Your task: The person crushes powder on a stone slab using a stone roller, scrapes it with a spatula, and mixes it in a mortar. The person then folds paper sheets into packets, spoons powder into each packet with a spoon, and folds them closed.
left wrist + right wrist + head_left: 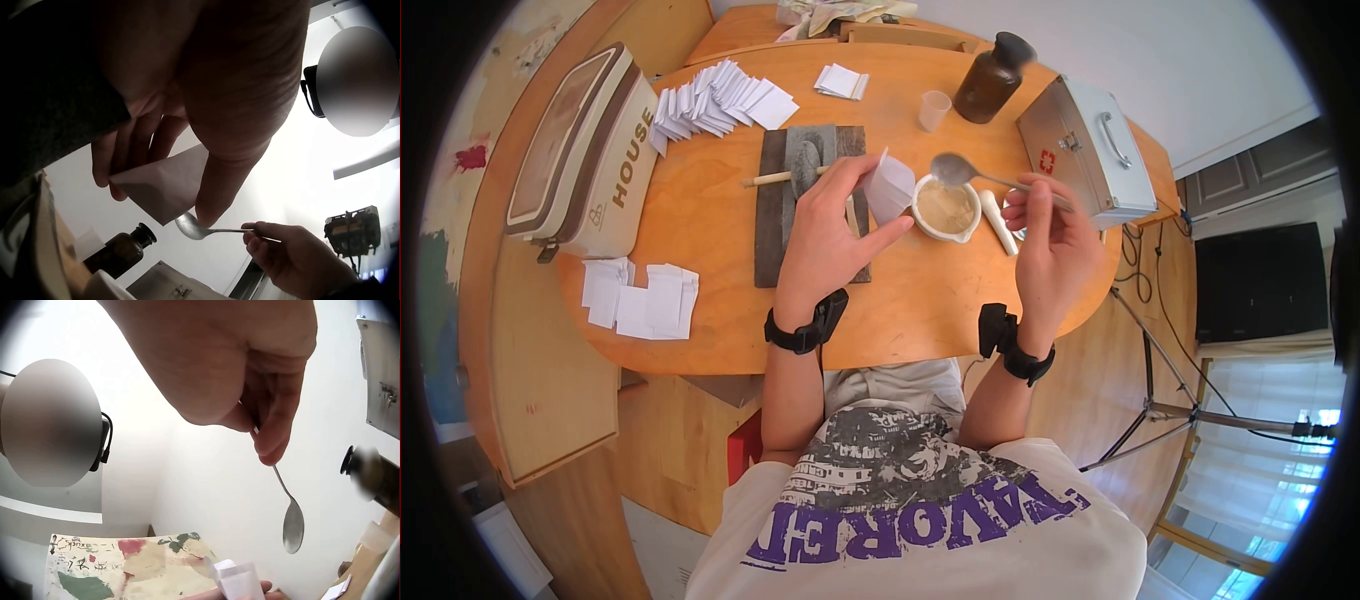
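My left hand (pixel 828 225) holds a folded white paper packet (pixel 890 190) between thumb and fingers, just left of a white mortar (pixel 946 237). Tan powder (pixel 946 208) lies in the mortar. A metal spoon (pixel 953 169) is pinched by its handle in my right hand (pixel 1050 245), its bowl over the mortar's far rim. In the left wrist view the spoon's bowl (pixel 192 226) overlaps the lower corner of the packet (pixel 165 187). The right wrist view has the spoon (pixel 293 525) hanging bowl down from the fingertips. Beside the mortar, on its right, lies a white pestle (pixel 998 222).
A dark board (pixel 772 245) lies under and left of my left hand. White paper packets (pixel 720 100) are heaped at the back left, with more papers (pixel 640 300) nearer. A brown bottle (pixel 990 88), plastic cup (pixel 934 110) and metal case (pixel 1090 150) stand behind; a HOUSE box (pixel 590 160) stands left.
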